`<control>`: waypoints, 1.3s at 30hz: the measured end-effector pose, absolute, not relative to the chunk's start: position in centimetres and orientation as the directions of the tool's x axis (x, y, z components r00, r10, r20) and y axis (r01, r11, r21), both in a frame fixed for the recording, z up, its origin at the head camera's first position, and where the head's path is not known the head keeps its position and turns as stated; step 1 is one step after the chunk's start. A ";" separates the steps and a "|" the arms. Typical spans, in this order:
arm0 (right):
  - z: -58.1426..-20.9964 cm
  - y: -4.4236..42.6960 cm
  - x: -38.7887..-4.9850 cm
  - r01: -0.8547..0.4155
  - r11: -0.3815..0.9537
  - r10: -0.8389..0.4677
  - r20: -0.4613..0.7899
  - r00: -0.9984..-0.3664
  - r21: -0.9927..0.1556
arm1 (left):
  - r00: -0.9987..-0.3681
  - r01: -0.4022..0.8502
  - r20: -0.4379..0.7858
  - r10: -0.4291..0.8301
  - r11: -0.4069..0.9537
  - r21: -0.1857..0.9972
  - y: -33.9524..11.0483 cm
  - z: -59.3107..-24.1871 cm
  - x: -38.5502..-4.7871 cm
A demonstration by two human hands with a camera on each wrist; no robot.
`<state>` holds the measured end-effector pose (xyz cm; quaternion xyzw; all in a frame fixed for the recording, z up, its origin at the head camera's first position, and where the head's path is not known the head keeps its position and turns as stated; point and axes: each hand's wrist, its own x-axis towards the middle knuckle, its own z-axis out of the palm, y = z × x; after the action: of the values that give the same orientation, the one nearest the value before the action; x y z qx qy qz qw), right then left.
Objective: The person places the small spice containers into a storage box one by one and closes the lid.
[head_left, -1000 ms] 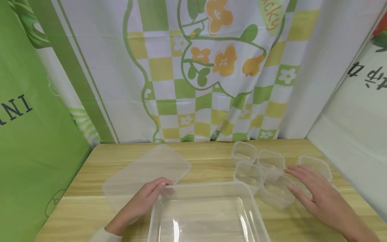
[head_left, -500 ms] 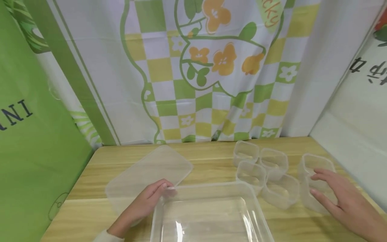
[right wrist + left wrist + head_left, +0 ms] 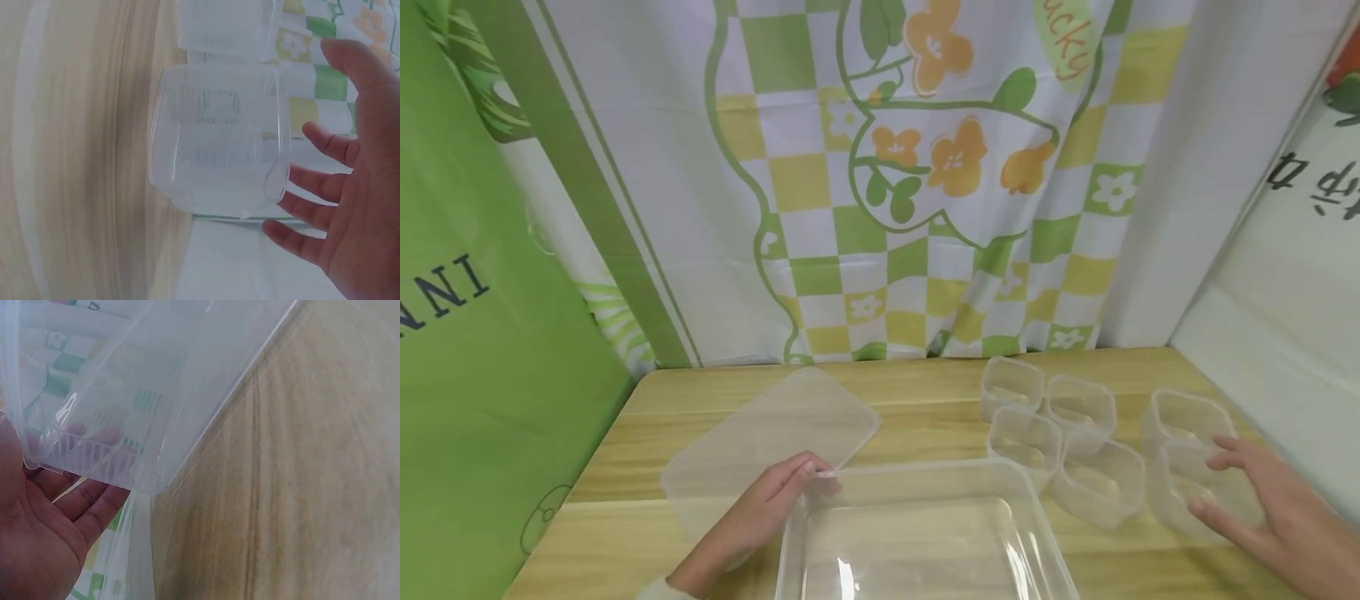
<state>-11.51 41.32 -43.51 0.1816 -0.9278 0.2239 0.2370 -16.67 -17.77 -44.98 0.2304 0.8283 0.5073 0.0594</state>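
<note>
Transparent box (image 3: 925, 533) mouth-up, long axis uncertain

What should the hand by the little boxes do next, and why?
Maybe the right hand should gently pinch the nearest little box, because that hand is open beside it and not yet gripping anything, while the left hand holds the big clear box.

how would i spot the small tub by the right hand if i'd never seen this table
On the wooden table, find the big box at the front. To its right, past four clustered tubs, stand two more tubs. Yours is the nearer of those two, the tub closest to the right hand.
</note>
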 end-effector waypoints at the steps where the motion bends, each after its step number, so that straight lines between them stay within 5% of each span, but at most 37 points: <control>1: -43.7 41.5 -11.5 -0.447 0.834 -0.229 0.534 -0.814 -0.324 | -0.885 0.331 0.143 0.443 0.383 0.862 -17.7 -45.0 -16.6; 11: -44.6 43.4 -12.3 -0.602 0.759 -0.341 0.637 -0.691 -0.247 | -0.877 0.358 0.174 0.448 0.367 0.859 -17.6 -45.2 -16.5; 21: -45.0 43.8 -11.1 -0.520 0.809 -0.303 0.565 -0.767 -0.272 | -0.882 0.343 0.161 0.442 0.371 0.863 -17.7 -45.3 -16.5; 28: -45.4 44.3 -11.3 -0.559 0.780 -0.300 0.617 -0.728 -0.281 | -0.881 0.339 0.155 0.446 0.367 0.866 -17.9 -45.1 -16.6; 39: -46.0 44.9 -10.9 -0.487 0.813 -0.243 0.574 -0.782 -0.318 | -0.862 0.372 0.191 0.469 0.330 0.868 -17.9 -45.4 -17.0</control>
<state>-10.92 44.91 -46.01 0.1995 -0.9151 0.2313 0.2631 -16.99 -17.87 -45.36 0.2581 0.8143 0.5178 0.0470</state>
